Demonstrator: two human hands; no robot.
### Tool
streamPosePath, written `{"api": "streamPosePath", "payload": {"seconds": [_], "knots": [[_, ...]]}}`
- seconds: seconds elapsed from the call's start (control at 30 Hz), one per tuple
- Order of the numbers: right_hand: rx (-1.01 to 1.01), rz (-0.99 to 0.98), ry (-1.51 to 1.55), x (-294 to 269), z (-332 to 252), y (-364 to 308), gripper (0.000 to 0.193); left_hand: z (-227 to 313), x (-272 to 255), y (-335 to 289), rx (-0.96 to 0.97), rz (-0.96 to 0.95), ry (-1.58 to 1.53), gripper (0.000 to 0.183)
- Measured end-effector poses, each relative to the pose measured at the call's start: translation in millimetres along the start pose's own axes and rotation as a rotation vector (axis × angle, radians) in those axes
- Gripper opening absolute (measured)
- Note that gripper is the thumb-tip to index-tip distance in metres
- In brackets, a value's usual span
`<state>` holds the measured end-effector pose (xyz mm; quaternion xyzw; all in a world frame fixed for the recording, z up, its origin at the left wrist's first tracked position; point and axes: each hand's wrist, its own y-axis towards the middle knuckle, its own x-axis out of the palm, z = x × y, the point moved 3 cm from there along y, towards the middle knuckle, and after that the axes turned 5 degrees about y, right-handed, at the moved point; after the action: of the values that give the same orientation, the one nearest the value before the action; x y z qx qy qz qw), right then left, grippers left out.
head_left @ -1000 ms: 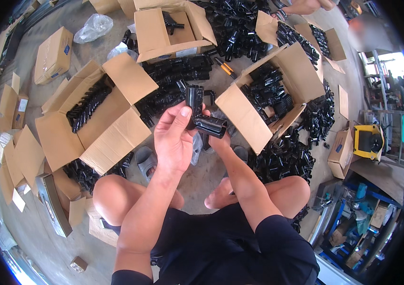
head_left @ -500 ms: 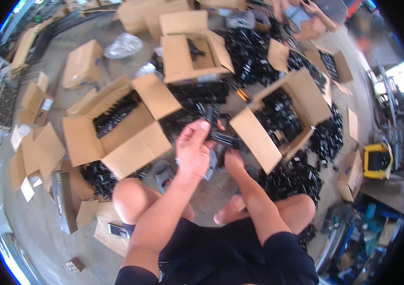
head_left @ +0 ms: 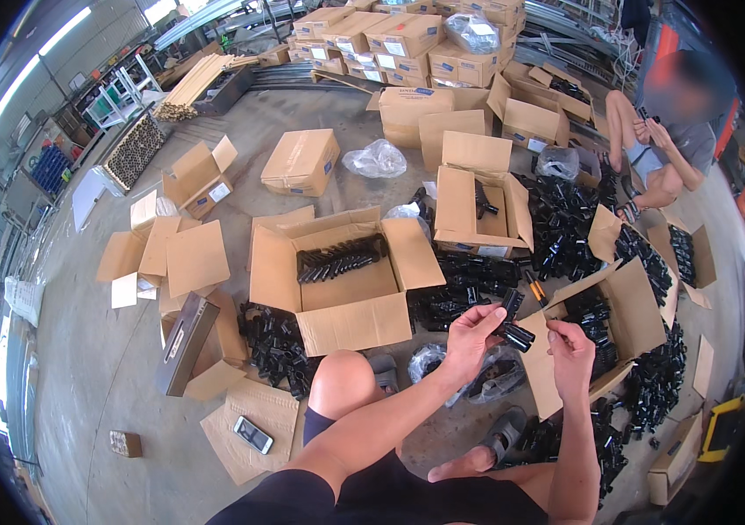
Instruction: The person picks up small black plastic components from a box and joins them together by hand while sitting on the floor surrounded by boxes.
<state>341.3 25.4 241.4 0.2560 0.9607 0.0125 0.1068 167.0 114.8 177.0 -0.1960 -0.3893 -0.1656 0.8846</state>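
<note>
Glossy black branched tubular fitting (head_left: pixel 515 336) sits clasped in the left grip (head_left: pixel 470 338); whether the curled right grip (head_left: pixel 572 348) holds anything, I cannot tell. Beyond, an open brown cardboard box (head_left: pixel 359 329) has black parts (head_left: pixel 343 261) along its far edge.

Black fitting (head_left: pixel 517 336): near end covered by the left hand (head_left: pixel 470 337); full shape cannot be made out from here. Right hand (head_left: pixel 572 350): fingertips drawn together; whether something small sits between them, unresolved. The same hand masks part of the open carton (head_left: pixel 638 311) behind it. Plastic bag (head_left: pixel 495 374): partly behind the left wrist, dark contents indistinct. Co-worker (head_left: pixel 696 144): head blurred; dark object (head_left: pixel 643 114) at their hands too small to identify. Right forearm (head_left: pixel 576 464): cut off at bottom of view. Yellow frame (head_left: pixel 723 430): cut by dark rim, right. Phone (head_left: pixel 253 435): display illegible.
</note>
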Motion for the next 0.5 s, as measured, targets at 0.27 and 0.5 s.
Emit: {"api": "streamPosePath", "payload": {"seconds": [0.27, 0.5], "knots": [[0.044, 0.022, 0.241, -2.0, -13.9, -2.9, 0.02, -20.9, 13.1, -4.2, 0.108, 0.034, 0.245, 0.015], [0.124, 0.007, 0.391, 9.6, 10.2, -6.1, 0.015, -20.2, 29.2, -12.0, 0.195, 0.013, 0.279, 0.016]]}}
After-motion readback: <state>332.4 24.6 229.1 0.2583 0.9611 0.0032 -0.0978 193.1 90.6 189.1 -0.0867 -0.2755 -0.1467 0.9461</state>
